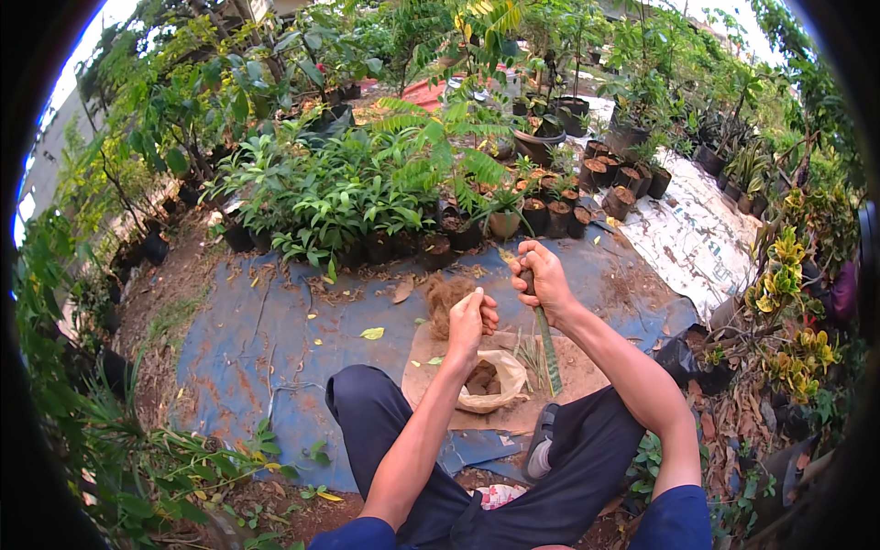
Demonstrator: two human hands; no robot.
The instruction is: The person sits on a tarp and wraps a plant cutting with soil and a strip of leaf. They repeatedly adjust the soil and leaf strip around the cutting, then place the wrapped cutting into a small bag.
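Note:
My right hand (541, 275) grips a dark, soil-like clump (528, 280) at the base of a long banded green leaf (548, 354), which hangs down below the fist. To its left, my left hand (471, 317) is raised with curled fingers; whether it holds something fine cannot be told. Behind the left hand lies a heap of brown fibre (443, 299). Below both hands, an opened pale sack (509, 378) holds brown clods (483, 379) on a brown sheet (426, 357). Thin green strips (533, 357) lie beside the sack.
A blue tarpaulin (234, 357) with scattered leaves spreads under the brown sheet. Bushy potted plants (344, 192) line its far edge, with small soil-filled pots (558, 213) farther right. A white printed sheet (694, 234) lies to the right. My bent knees flank the sack.

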